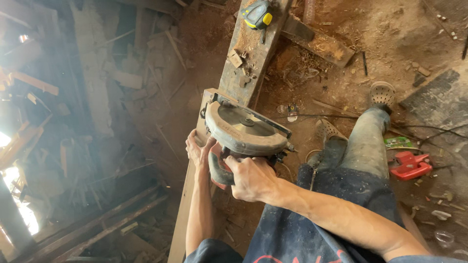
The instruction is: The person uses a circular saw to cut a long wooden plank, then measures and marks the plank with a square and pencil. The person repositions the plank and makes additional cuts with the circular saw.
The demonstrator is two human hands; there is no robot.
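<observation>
Head view, looking down at a dusty workshop floor. Circular saw [246,131] resting on a long wooden plank [204,146] that runs from near left to far centre, roughly mid-scene. Right hand [251,178] clenched around the saw's rear handle, knuckles up, forearm entering from near right. Left hand [197,148] laid flat against the plank's left edge, just beside the saw's guard, fingers wrapped over the edge, gripping the wood. Saw blade guard grey, dust-coated; red part of the body visible below the right hand's grip. Second, rougher board [251,53] lying farther along, overlapping the plank's far end, with small offcuts on it. Yellow-and-black tape measure [257,14] on that board's far end. Red tool [410,165] on the floor at right, well apart from both hands. Legs in dusty trousers extending right of the plank; perforated shoe [381,92] at far right. Sawdust and wood scraps all around.
</observation>
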